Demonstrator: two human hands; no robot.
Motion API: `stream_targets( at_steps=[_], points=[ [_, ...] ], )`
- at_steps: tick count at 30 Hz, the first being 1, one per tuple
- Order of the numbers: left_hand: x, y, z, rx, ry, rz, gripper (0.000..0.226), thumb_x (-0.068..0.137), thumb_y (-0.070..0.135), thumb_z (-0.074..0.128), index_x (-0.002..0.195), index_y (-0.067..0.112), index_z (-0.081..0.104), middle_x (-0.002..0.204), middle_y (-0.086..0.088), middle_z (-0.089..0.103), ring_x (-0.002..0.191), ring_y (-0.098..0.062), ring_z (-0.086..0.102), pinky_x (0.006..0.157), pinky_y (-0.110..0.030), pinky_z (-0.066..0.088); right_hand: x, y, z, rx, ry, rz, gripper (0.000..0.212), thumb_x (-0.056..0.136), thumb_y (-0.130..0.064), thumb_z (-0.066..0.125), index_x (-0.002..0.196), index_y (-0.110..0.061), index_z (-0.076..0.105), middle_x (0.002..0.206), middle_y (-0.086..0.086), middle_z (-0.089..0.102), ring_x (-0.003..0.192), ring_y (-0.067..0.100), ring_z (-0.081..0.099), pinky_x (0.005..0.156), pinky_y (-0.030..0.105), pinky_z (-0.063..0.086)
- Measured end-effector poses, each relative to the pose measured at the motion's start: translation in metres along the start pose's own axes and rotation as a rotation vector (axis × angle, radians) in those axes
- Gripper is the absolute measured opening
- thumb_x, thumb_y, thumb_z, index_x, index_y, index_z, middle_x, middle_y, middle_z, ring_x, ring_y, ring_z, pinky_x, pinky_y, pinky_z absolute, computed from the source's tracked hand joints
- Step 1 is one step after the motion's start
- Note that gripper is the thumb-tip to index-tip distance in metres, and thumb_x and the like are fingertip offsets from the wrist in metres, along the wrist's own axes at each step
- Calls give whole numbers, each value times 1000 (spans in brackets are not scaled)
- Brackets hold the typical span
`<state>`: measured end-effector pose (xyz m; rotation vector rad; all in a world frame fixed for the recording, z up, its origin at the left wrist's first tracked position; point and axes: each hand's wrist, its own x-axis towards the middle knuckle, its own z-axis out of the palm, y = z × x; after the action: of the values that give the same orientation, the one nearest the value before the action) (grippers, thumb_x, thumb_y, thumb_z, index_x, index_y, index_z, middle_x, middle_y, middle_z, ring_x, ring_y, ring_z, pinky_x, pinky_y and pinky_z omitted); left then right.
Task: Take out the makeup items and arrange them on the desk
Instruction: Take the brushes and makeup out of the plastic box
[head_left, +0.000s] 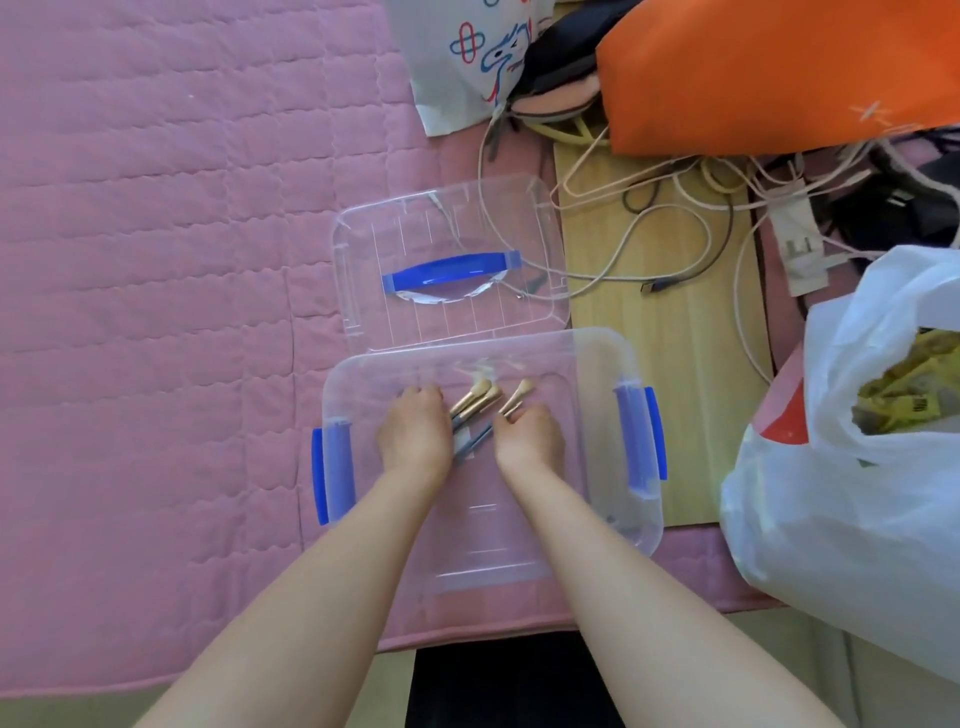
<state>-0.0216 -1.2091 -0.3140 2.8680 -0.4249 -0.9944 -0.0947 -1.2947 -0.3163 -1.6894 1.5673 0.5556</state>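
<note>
Both hands reach into open clear box (597, 364) | brushes (475, 402) lie inside, between them | left hand (414, 434) apparently gripping handles; right hand (529, 439) pinches one brush | step: taking out | next: lift clear, lay on worktop (670, 374)

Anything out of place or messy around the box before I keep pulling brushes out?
Nothing is spilled or broken. The lid lies off the clear box, on the pink quilt behind it. Loose cables sprawl tangled over the wooden board beside it, one reaching the lid.
</note>
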Motion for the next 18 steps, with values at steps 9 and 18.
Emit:
stream_targets(
  at_steps=[9,18],
  points=[
    [-1,-4,5,5,6,71,10,95,11,47,100,10,55,108,-11,56,101,-31,52,68,-38,42,-1,-1,5,-112,75,53,41,89,-36,61,118,-6,57,123,14,60,117,32,54,93,36,44],
    [-8,-8,5,-118,-36,37,12,87,18,56,87,9,48,102,-13,51,82,-35,53,63,-40,41,-10,-18,11,-156,100,100,44,97,-42,42,121,-8,55,127,11,57,120,31,51,95,41,42]
  ],
)
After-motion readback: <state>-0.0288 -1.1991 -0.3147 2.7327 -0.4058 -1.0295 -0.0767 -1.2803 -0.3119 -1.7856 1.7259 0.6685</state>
